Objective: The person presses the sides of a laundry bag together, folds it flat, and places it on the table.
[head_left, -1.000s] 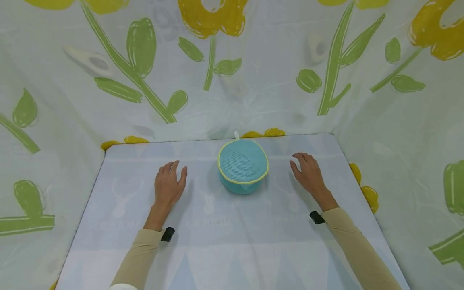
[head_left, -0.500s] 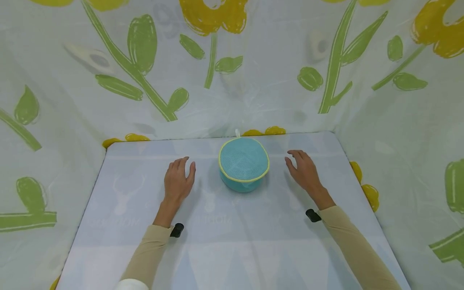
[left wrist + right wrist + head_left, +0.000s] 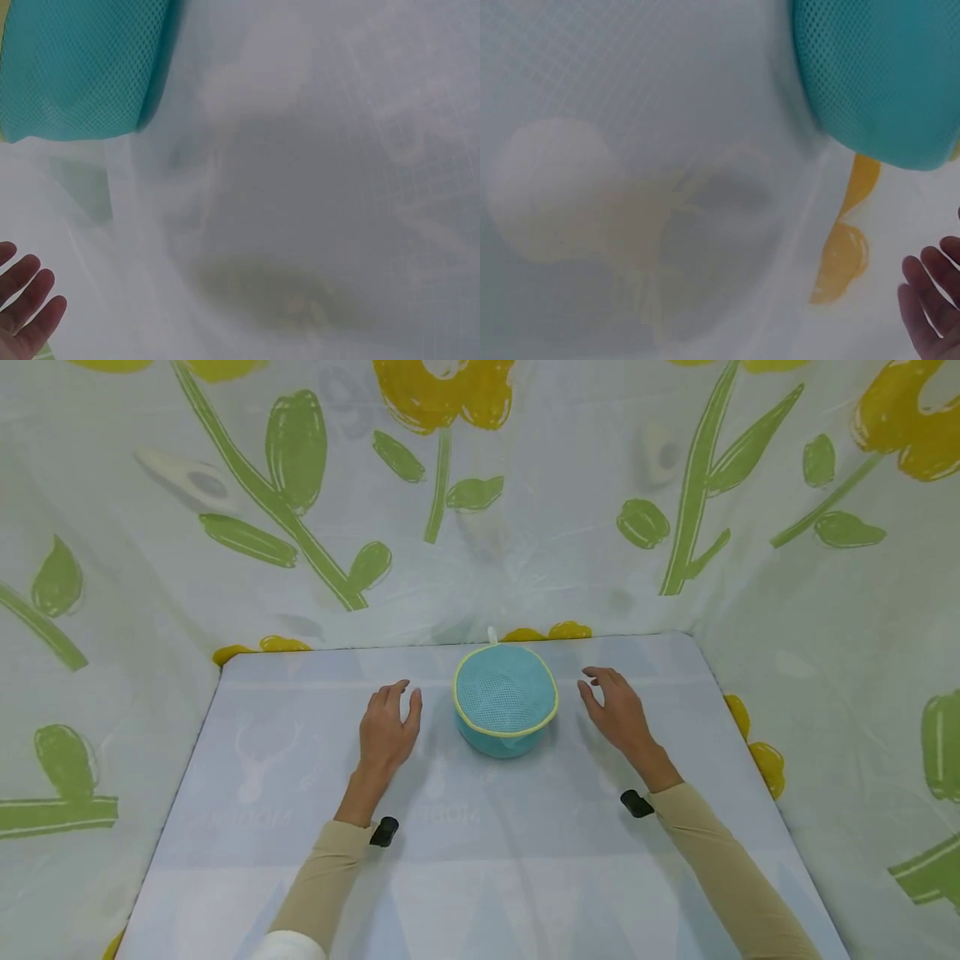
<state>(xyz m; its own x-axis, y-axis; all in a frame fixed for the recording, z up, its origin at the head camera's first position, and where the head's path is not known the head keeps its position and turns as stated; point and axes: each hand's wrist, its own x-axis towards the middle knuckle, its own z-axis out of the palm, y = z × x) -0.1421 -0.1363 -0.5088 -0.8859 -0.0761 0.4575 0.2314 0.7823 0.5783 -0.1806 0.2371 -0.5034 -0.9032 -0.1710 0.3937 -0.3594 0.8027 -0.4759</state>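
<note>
A round teal mesh laundry bag (image 3: 506, 689) with yellow piping and a small white loop stands upright on the table (image 3: 480, 893), near its back edge. To its left hovers my left hand (image 3: 386, 731), fingers relaxed and apart from the bag. My right hand (image 3: 617, 714) is on the other side, a narrower gap away, its fingers loosely bent and holding nothing. The left wrist view catches the bag's mesh side (image 3: 82, 67) at the top left, with fingertips (image 3: 46, 315) below it. In the right wrist view the bag (image 3: 885, 82) fills the upper right corner, above the fingers (image 3: 930, 289).
A pale curtain (image 3: 555, 527) printed with yellow flowers and green leaves closes off the back and both sides of the table. A black wrist camera (image 3: 385, 832) sits at the left cuff, another black camera (image 3: 637, 803) at the right.
Both hands have moved inward toward the bag, the left one rightward and slightly forward, the right one leftward. The bag stays where it was.
</note>
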